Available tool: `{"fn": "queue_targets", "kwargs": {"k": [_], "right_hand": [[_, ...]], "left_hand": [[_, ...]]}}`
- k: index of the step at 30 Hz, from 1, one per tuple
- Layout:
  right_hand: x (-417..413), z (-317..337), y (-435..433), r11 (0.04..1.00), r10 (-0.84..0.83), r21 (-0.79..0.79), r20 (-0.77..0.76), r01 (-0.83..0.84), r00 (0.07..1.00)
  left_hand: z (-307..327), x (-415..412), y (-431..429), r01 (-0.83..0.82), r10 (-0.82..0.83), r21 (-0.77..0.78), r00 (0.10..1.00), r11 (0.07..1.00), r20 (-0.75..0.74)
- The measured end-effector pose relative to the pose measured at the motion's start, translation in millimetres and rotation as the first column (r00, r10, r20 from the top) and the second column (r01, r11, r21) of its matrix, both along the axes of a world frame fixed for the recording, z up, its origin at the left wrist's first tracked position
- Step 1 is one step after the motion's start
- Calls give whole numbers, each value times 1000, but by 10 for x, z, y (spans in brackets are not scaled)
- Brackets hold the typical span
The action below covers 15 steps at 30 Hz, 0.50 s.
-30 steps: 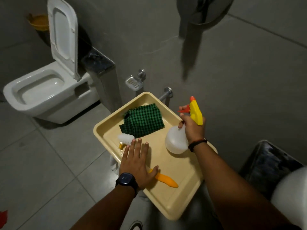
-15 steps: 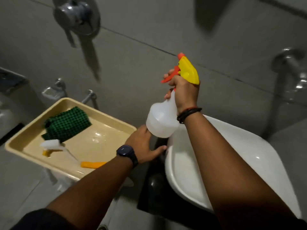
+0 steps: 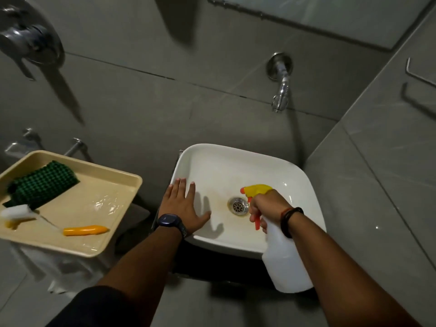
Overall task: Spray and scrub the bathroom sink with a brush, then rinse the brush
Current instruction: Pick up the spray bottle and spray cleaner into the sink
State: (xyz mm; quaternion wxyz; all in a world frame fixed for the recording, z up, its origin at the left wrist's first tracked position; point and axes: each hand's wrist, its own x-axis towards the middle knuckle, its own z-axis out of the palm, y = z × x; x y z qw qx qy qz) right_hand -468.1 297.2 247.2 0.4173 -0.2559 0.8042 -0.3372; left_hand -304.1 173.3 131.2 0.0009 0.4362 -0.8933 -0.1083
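Over the sink (image 3: pixel 295 175), the right hand (image 3: pixel 266 206) grips the spray bottle (image 3: pixel 286 263), nozzle aimed into the basin near the drain (image 3: pixel 238 206); the left hand (image 3: pixel 182 206) lies flat and spread on the sink's left rim. Best to squeeze steadily and sweep across every wall. Left of the sink, the brush (image 3: pixel 54 224) waits in the tray (image 3: pixel 101 246).

Right hand (image 3: pixel 267 207) gripping a spray bottle (image 3: pixel 286 260) over the white sink (image 3: pixel 236 166), left hand (image 3: pixel 182 205) flat on its rim, brush (image 3: pixel 54 223) lying in a beige tray (image 3: pixel 113 232) beside it

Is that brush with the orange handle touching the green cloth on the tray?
Cannot tell. In the head view the brush head lies right against the green cloth edge on the tray, but blur hides any gap.
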Motion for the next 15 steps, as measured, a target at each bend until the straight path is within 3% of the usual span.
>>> {"fn": "queue_targets", "kwargs": {"k": [4,8,11,15], "right_hand": [[-68,-162,-12,985,-160,-65,-35,158,986],[-248,-238,-4,949,-316,-87,-175,305,933],[-294,-211,90,950,-311,-30,-193,311,931],[-187,-146,243,973,-229,4,-61,230,971]], "left_hand": [[11,-2,-7,-24,24,-13,1000,1000,-11],[2,-14,-28,-26,26,-10,1000,1000,-17],[-5,-9,-35,-25,25,-19,999,999,-23],[9,-4,-24,-10,10,-16,1000,1000,-12]]}}
